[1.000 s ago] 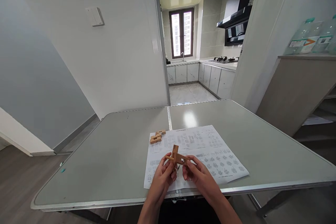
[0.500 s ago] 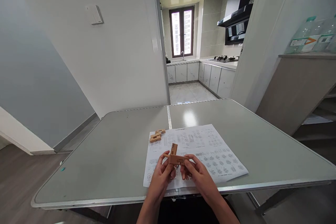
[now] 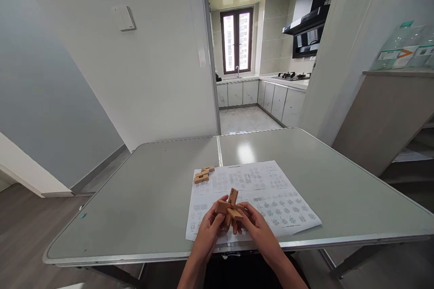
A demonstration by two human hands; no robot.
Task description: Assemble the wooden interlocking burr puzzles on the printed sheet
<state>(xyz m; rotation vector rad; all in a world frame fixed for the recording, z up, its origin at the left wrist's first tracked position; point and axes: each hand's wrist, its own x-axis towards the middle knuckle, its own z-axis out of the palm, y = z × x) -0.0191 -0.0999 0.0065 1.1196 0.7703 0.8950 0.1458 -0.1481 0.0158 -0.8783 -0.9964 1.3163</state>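
Both of my hands hold a small cluster of interlocked wooden puzzle pieces (image 3: 229,207) above the near part of a printed instruction sheet (image 3: 271,189). My left hand (image 3: 209,230) grips the cluster from the left, fingers curled round it. From the right, my right hand (image 3: 255,228) pinches the same cluster. A few loose wooden pieces (image 3: 203,174) lie at the sheet's far left corner, beyond my hands.
The sheet lies on a grey folding table (image 3: 142,198) with a metal rim and a centre seam. A white wall stands behind it, a kitchen doorway (image 3: 244,99) opens beyond. At the right is a cabinet (image 3: 383,117) with plastic bottles (image 3: 403,47) on top.
The wooden cluster has been turned in my hands; its upright piece now tilts right and a piece points toward me. Both hands stayed close together over the sheet.
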